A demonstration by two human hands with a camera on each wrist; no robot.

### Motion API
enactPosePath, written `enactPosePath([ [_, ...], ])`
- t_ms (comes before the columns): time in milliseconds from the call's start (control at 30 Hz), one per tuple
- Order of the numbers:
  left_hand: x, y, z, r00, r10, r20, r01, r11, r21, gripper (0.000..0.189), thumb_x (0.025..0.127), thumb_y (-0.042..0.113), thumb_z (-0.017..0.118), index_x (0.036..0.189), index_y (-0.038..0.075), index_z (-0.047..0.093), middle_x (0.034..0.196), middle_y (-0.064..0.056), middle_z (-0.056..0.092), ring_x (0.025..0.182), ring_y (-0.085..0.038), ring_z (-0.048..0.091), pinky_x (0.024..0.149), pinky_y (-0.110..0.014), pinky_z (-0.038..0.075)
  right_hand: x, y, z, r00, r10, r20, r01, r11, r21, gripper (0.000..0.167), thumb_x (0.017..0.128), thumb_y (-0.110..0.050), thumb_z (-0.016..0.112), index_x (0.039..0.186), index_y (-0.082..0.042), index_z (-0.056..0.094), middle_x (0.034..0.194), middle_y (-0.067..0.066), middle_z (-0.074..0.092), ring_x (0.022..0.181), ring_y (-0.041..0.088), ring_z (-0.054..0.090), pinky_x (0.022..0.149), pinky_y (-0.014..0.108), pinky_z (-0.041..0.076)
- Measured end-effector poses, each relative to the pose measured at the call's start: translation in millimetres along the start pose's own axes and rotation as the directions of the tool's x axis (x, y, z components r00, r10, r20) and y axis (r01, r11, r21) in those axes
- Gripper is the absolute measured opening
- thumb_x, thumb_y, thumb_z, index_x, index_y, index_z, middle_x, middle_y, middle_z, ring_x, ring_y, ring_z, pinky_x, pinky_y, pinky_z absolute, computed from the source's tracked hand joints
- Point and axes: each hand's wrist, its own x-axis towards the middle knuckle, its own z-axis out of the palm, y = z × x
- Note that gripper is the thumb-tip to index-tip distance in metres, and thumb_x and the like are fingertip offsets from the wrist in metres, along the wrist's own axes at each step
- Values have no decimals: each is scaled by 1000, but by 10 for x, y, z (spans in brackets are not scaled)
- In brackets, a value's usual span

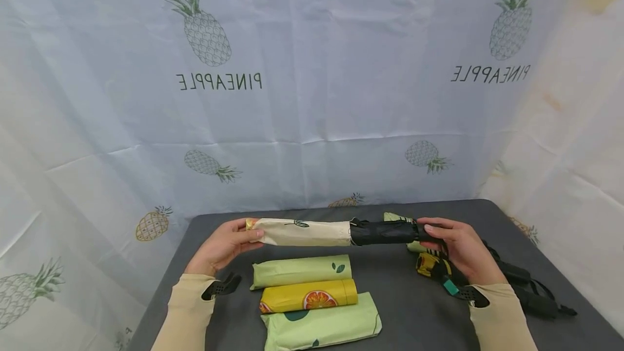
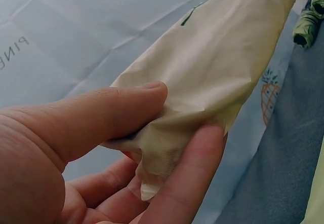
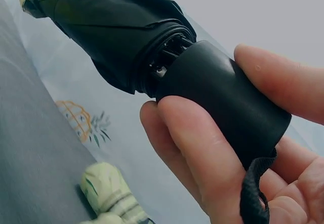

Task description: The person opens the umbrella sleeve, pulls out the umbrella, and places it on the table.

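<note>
A folded umbrella (image 1: 382,233) with a black canopy is held level above the table, its left part inside a cream fabric sleeve (image 1: 312,233) with a leaf print. My left hand (image 1: 229,245) pinches the sleeve's far left end between thumb and fingers; in the left wrist view the cloth (image 2: 202,57) is creased there. At the other end, my right hand (image 1: 458,245) grips the black handle (image 3: 228,97), from which a wrist strap (image 3: 255,188) hangs. How far the umbrella reaches inside the sleeve is hidden.
Below the umbrella lie a pale green sleeve (image 1: 302,272), a yellow one (image 1: 312,297) with an orange-slice print and a wider green one (image 1: 324,324). Folded umbrellas, including a yellow-and-black one (image 1: 429,265), lie at the right of the grey table (image 1: 414,313). A pineapple-print curtain (image 1: 312,96) hangs behind.
</note>
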Motion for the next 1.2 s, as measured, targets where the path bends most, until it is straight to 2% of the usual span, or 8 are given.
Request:
enactPosePath([
  [233,27,-99,-22,1000,-1,31,1,1000,-16,65,106,17,72,158,-9,43,134,-8,67,120,-16,72,117,-53,53,-208,-31,-265,1000,1,-18,0,999,53,29,112,-12,61,134,-18,78,124,-23,71,107,4,75,92,29,67],
  [433,58,-152,-67,1000,-12,13,12,1000,0,64,106,18,72,157,-10,44,134,-10,66,120,-16,72,117,-53,54,-337,-20,-362,993,75,-94,-67,994,86,25,110,-12,66,126,-22,81,119,-26,70,106,1,74,93,32,68],
  [633,47,-179,-66,999,-35,-28,37,996,77,64,105,21,74,155,-11,48,136,-20,66,118,-21,73,109,-44,62,-549,109,-387,972,164,-169,-166,986,5,22,108,-20,70,124,-31,80,114,-33,67,104,-5,72,97,33,67],
  [767,54,-227,-45,998,-54,-27,57,991,120,60,104,21,75,150,-11,53,131,-20,68,115,-23,74,103,-43,65,-714,211,-431,944,261,-204,-262,965,22,20,107,-25,71,121,-36,79,109,-35,66,101,-8,72,102,36,65],
  [933,53,-250,13,990,-88,-107,112,962,247,53,101,28,79,140,-5,63,124,-16,71,107,-23,72,94,-42,66,-897,359,-569,914,359,-190,-345,933,100,20,109,-24,69,123,-35,77,108,-32,69,99,-9,71,106,36,63],
  [1033,39,-237,65,978,-118,-173,170,929,327,51,99,36,81,134,1,69,121,-12,71,103,-23,68,88,-39,60,-974,460,-665,903,395,-166,-388,919,76,33,111,-25,66,143,-22,68,113,-30,63,97,-12,69,108,36,62],
  [1133,8,-212,117,968,-139,-210,212,903,375,56,97,42,81,134,2,67,126,-14,68,107,-26,65,90,-42,56,-996,555,-732,892,428,-146,-430,902,21,61,111,-27,64,163,-3,43,136,-2,65,93,-15,65,111,37,61],
  [1200,4,-193,162,965,-143,-220,223,889,400,65,97,45,80,140,0,62,135,-19,65,116,-32,64,97,-48,56,-1011,609,-764,880,452,-149,-456,890,7,76,110,-28,66,167,7,30,155,26,50,92,-13,64,111,39,61],
])
